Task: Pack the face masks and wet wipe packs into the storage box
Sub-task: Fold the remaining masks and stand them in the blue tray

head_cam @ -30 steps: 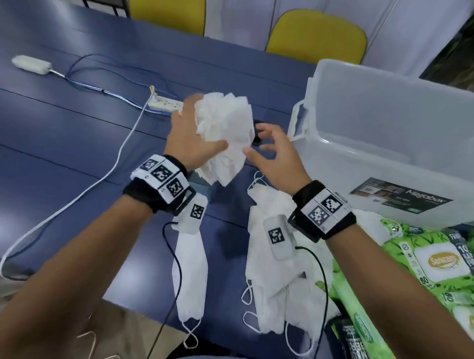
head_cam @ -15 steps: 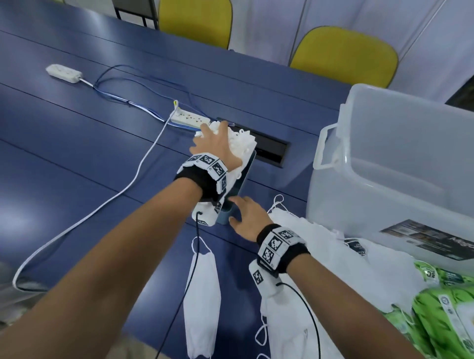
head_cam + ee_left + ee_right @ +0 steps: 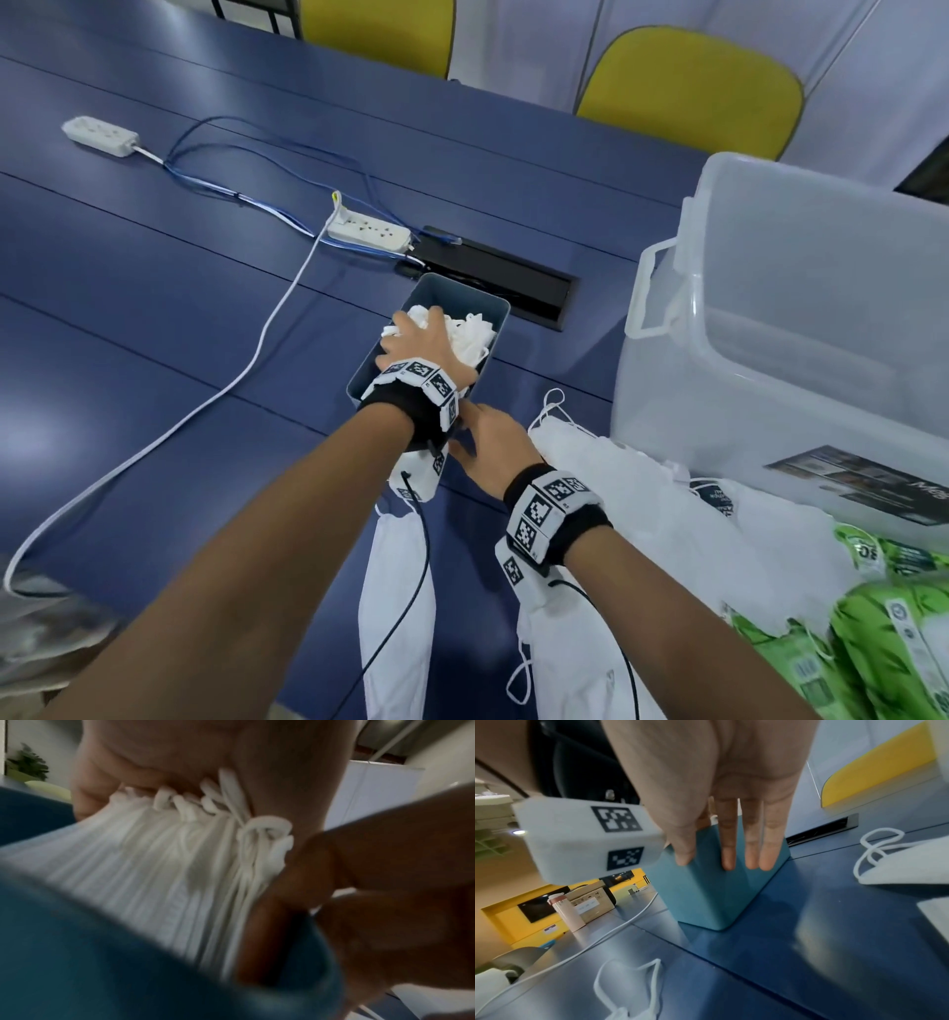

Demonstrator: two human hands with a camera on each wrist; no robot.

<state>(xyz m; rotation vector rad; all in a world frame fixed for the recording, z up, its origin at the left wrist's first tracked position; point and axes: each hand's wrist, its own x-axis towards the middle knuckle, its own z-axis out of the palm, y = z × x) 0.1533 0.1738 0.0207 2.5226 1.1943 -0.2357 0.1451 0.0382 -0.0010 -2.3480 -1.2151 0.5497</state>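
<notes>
Left hand [image 3: 422, 343] lies palm-down on a stack of masks [image 3: 470, 334], which stands on edge inside the small teal bin [image 3: 464, 297]. Left wrist view: stack under the palm, ear loops bunched against it; finger curl round the stack cannot be told. Right hand [image 3: 490, 444] sits at the bin's near end, straight fingers [image 3: 749, 845] flat against the outer wall and thumb on the corner, bracing and holding nothing.

Key relation: the bin's long axis runs away from the person toward the cable slot [image 3: 493, 280]. The stack fills it along that axis, directly below the left palm. Left hand is the nearer; judged step is seating the stack down while the right hand stops the bin sliding.

Storage box [image 3: 801, 318] stands open just right of the bin. More masks [image 3: 616, 493] lie loose between the right forearm and the box; one mask [image 3: 398, 606] lies under the left forearm. Wipe packs [image 3: 883, 642] lie near right, unpacked.

Obstacles: a power strip [image 3: 369, 234] and white cable [image 3: 267, 339] beyond and left, apart from the bin. Loose loops may snag on the rim.
</notes>
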